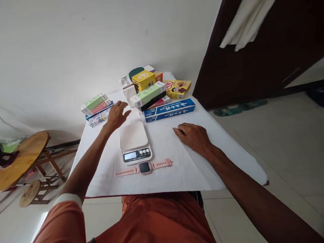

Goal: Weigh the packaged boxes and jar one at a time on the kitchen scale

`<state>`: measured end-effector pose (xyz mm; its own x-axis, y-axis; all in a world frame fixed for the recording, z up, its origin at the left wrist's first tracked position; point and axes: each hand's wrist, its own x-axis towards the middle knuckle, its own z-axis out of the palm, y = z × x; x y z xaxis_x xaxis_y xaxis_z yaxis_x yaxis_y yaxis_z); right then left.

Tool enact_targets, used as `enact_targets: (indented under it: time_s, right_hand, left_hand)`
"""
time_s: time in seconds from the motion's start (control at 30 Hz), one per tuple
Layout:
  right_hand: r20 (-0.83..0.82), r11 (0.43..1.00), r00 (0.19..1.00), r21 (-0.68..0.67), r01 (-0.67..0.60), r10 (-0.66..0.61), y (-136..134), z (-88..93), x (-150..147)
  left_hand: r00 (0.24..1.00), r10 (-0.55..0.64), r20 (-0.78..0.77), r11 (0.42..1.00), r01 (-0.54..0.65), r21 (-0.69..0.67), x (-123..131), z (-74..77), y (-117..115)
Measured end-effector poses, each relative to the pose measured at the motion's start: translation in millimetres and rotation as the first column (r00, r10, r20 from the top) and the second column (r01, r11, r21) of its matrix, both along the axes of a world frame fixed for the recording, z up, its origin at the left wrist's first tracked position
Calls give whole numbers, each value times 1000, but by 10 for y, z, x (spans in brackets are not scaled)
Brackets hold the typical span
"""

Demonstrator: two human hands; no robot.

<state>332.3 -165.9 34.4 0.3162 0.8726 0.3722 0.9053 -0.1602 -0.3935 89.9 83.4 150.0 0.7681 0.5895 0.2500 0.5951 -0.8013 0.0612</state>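
My left hand [117, 114] is over the table with thumb and fingers apart, holding nothing. It is just right of a small stack of boxes with a green-and-white box [95, 103] on top and a blue-and-white box [97, 118] at the front. Below the hand stands a white digital kitchen scale [134, 136], its pan bare and its display lit with digits. A pink-strapped smartwatch [145, 167] lies stretched out in front of the scale. My right hand [192, 135] rests on the white cloth, fingers curled in, with no object visible in it.
A pile of boxes stands at the back: a long blue toothpaste box [170, 110], a light green box [149, 93], a yellow box [143, 79] and a yellow snack box [178, 88]. Left of the table are a wooden table [27, 155] and stool [30, 194]. Slippers [238, 108] lie at right.
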Motion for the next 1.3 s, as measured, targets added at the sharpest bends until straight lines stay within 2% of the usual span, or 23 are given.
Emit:
enact_targets:
  time_s: [0.1,0.17,0.27,0.33,0.43,0.53,0.63,0.73,0.83,0.9,0.97,1.1,1.2,1.3]
  right_hand:
    - [6,1000,1000,-27,-5,5,-3,22,-6]
    - [11,999,1000,-39,-2,3,-8,31,-14]
    - [27,999,1000,-43,7,-6,-5,42,-29]
    - [37,999,999,-48,10,-8,2,47,-35]
    - [49,998,999,-57,5,-2,12,52,-34]
    - [56,998,998,-60,5,-2,13,49,-28]
    - [57,998,998,-63,6,-2,2,40,-25]
    - [54,998,999,-59,0,3,-16,29,-23]
    - [42,998,999,-60,-1,4,-26,22,-19]
    - [37,998,999,-65,-5,8,-26,17,-16]
    - [38,998,999,-67,-5,8,-22,8,-12]
    - [44,999,999,-46,2,0,-18,-19,-7]
    - [43,999,999,-42,6,-4,-20,-31,-3]
    - [42,999,999,-37,11,-9,-23,-30,-2]
  left_hand:
    - [970,-240,-32,970,238,-58,475,65,-419]
    - [947,-291,-133,957,287,-51,789,41,-615]
    - [931,-235,-281,972,229,-53,1172,-69,-748]
    - [926,-191,-326,982,179,-67,1334,-154,-763]
    - [937,-165,-309,986,146,-86,1437,-247,-750]
    - [955,-175,-241,980,144,-140,1423,-275,-744]
    - [968,-201,-150,971,177,-159,1321,-206,-769]
    - [972,-234,-7,962,231,-145,1067,-30,-828]
    - [964,-248,95,951,262,-166,610,171,-918]
    - [967,-229,115,945,249,-210,229,243,-986]
    - [976,-188,108,943,210,-257,-147,232,-1045]
    - [994,-90,55,942,103,-319,-686,45,-1085]
    - [999,-35,41,943,47,-329,-842,-80,-1070]
    - [1000,-23,14,954,26,-299,-864,-105,-1067]
